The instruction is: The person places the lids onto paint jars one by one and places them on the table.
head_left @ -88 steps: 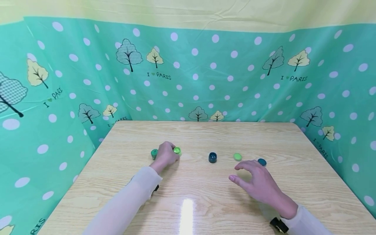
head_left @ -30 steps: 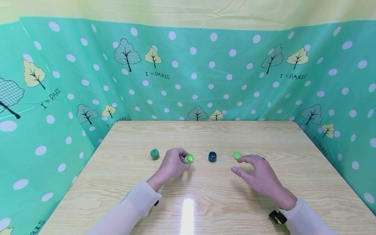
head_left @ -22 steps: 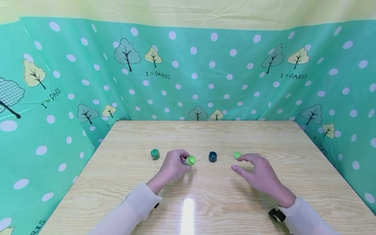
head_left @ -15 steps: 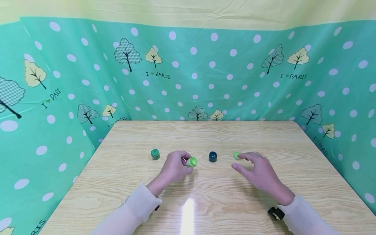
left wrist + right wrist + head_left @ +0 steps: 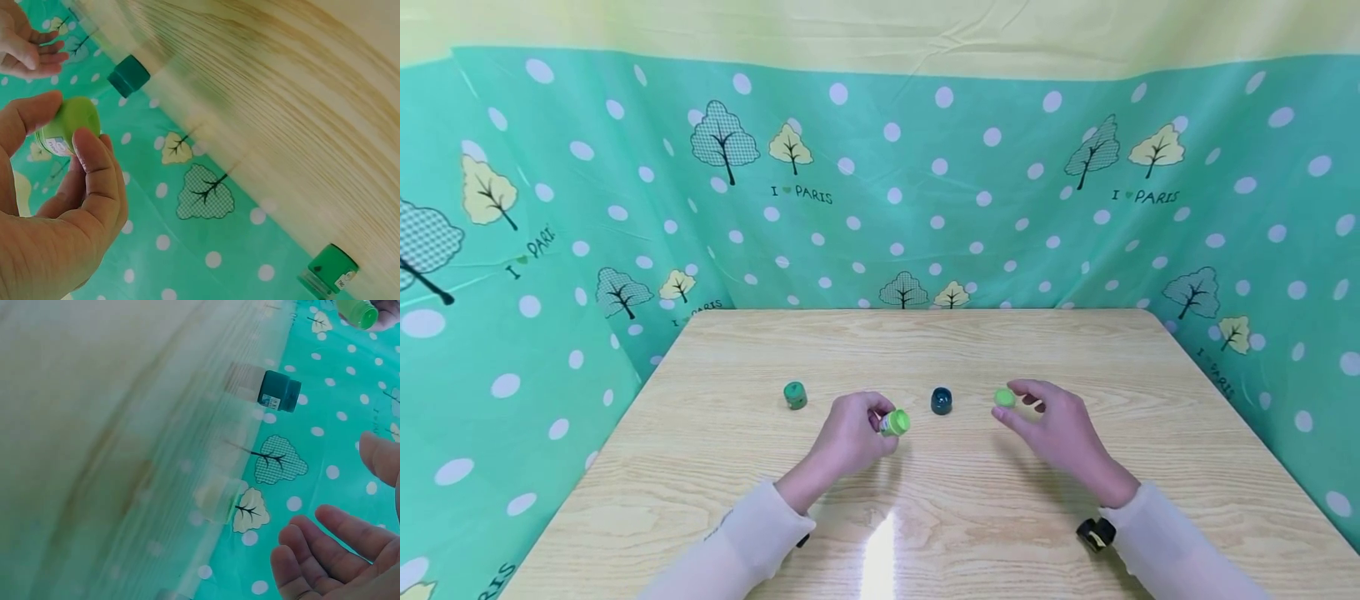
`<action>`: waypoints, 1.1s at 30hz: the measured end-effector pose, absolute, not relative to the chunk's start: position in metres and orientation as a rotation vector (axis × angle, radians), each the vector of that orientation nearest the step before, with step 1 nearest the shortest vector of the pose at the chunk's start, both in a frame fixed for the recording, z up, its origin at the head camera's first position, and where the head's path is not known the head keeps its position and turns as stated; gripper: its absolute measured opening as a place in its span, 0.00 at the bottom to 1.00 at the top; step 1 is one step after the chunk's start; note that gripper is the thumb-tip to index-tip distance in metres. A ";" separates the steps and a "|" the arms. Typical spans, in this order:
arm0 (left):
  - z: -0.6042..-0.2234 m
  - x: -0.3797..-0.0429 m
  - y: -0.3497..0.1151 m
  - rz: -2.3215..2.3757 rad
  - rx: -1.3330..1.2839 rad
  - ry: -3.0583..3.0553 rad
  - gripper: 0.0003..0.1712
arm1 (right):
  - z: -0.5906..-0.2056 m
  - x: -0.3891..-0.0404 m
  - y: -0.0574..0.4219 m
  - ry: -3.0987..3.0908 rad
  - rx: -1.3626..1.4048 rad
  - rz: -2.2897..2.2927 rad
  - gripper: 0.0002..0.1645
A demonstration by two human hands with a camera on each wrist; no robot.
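Basically pinching a tilted lime-green jar (image 5: 894, 423) in the left hand (image 5: 852, 432), with the right hand (image 5: 1058, 427) spread beside the green lid (image 5: 1004, 398) (can't tell if touching).

Left fingers (image 5: 94, 164) hide part of the lime jar (image 5: 78, 117), its label (image 5: 59, 145) too small to read; the right wrist view cuts off the right hand (image 5: 350, 562) and blurs the surface (image 5: 119, 394); whether that hand touches the lid (image 5: 1004, 398) is hard to tell.
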State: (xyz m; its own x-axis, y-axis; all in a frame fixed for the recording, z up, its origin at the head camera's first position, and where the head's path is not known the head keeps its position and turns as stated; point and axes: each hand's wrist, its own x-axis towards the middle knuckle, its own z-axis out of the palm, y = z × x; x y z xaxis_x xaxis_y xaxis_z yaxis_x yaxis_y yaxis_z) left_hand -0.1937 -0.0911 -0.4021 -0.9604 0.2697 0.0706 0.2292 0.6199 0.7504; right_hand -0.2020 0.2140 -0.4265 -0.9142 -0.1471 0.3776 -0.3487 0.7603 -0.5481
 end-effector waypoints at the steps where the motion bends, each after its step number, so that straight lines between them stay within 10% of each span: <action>1: -0.402 -0.193 -0.091 1.279 0.433 2.784 0.16 | -0.427 -0.203 0.214 -2.651 0.373 0.919 0.33; 33: -0.399 -0.184 -0.089 1.255 0.576 2.850 0.14 | -0.426 -0.238 0.216 -2.935 0.113 0.960 0.31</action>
